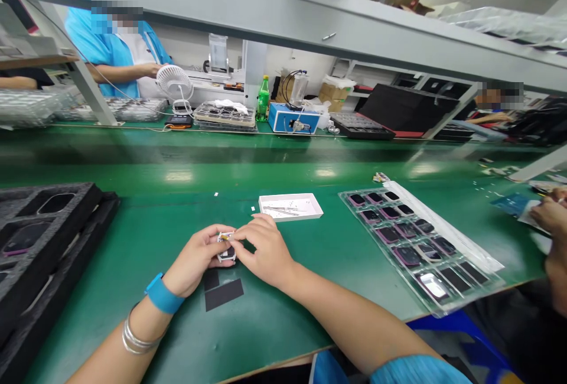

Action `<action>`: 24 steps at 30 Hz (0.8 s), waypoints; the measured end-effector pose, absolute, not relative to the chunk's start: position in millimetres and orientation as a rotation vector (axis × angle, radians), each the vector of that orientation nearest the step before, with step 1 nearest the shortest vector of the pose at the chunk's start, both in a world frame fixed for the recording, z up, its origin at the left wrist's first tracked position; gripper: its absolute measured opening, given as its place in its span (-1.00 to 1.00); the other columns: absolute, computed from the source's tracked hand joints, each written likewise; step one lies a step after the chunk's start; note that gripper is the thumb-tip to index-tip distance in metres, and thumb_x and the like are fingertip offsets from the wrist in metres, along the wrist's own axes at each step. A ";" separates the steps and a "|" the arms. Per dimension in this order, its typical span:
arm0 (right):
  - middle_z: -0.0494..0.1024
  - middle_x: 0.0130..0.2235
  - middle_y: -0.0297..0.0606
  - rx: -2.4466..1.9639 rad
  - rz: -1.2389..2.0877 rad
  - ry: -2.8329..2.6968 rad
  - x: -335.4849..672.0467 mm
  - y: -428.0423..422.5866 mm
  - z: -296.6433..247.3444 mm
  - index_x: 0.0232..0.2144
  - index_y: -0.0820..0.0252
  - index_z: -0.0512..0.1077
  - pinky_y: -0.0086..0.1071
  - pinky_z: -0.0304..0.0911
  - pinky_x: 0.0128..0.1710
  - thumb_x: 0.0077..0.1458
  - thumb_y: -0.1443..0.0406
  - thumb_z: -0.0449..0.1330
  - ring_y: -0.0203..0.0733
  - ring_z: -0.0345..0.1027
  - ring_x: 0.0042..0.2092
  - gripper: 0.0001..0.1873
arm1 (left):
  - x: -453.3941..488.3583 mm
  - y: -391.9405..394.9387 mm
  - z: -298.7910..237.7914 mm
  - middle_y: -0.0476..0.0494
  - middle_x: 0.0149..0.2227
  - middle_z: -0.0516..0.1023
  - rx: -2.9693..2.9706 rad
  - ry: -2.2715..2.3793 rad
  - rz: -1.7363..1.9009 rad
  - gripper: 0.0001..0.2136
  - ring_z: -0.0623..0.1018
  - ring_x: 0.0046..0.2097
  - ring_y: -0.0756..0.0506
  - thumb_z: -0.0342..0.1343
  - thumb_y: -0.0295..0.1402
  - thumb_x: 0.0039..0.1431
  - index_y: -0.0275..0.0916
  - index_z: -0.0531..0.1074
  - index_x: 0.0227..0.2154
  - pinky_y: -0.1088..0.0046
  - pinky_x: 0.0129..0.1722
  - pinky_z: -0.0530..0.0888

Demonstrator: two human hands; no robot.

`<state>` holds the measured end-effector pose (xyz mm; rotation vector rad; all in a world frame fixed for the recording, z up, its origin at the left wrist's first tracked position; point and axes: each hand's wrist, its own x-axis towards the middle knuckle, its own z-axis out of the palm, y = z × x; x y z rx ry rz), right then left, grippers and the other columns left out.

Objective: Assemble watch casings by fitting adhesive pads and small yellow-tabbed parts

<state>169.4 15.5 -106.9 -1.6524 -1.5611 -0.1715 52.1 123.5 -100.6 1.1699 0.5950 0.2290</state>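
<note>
Head view: a dark foam case [85, 210] stands at the near left, and two black sheets [224, 295] lie on the green table [146, 236]. Beyond the sheets, the left hand [195, 257] grips a small gadget [228, 253] between thumb and fingers, while the right hand [268, 251] has its thumb and forefinger together at the gadget's face; whether they pinch anything, I cannot tell. To the right lies a clear tray [436, 313] of dark parts [407, 255]; a white box [315, 211] sits past the hands. Farther back stand a blue machine [283, 118], a green bottle [263, 100] and a white fan [174, 83].
</note>
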 end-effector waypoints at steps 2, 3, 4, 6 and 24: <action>0.56 -0.37 -0.32 -1.681 -0.294 -1.681 169.3 12.9 -105.5 -0.41 0.13 0.43 -0.12 -0.01 0.11 0.13 0.39 0.05 -0.24 0.33 -0.30 -0.83 | 51.5 124.5 -100.2 -0.07 -0.35 0.54 1.054 0.566 0.225 -0.72 0.51 -0.32 -0.02 0.23 -0.47 -0.11 -0.26 0.47 -0.24 0.42 -0.24 0.52; 0.56 -0.35 -0.30 -1.696 -0.333 -1.733 169.4 11.7 -104.8 -0.40 0.13 0.43 -0.10 -0.05 0.14 0.15 0.40 0.02 -0.24 0.32 -0.28 -0.80 | 51.3 125.3 -100.1 -0.10 -0.31 0.54 0.991 0.548 0.225 -0.70 0.52 -0.27 -0.03 0.20 -0.50 -0.10 -0.26 0.47 -0.22 0.40 -0.19 0.51; 0.55 -0.33 -0.29 -1.707 -0.355 -1.777 169.7 10.9 -104.4 -0.38 0.13 0.43 -0.08 -0.08 0.15 0.16 0.41 0.00 -0.23 0.31 -0.26 -0.78 | 51.2 126.1 -100.2 -0.12 -0.28 0.55 0.938 0.535 0.226 -0.69 0.52 -0.24 -0.05 0.19 -0.51 -0.09 -0.27 0.47 -0.20 0.39 -0.14 0.50; 0.55 -0.29 -0.28 -1.721 -0.357 -1.820 170.5 10.5 -104.2 -0.36 0.12 0.44 -0.04 -0.12 0.17 0.18 0.42 -0.01 -0.22 0.29 -0.22 -0.77 | 51.1 127.4 -100.4 -0.16 -0.25 0.56 0.893 0.534 0.233 -0.70 0.53 -0.19 -0.07 0.18 -0.49 -0.05 -0.28 0.46 -0.17 0.38 -0.11 0.48; 0.49 -0.15 -0.24 -1.279 0.853 -1.062 172.2 24.0 -119.4 -0.08 0.12 0.24 -0.30 0.38 -0.14 -0.03 0.39 0.15 -0.24 0.45 -0.17 -0.59 | 55.0 128.1 -107.5 -0.19 -0.22 0.57 1.154 0.358 0.337 -0.66 0.55 -0.22 -0.09 0.29 -0.38 -0.08 -0.27 0.42 -0.19 0.40 -0.19 0.48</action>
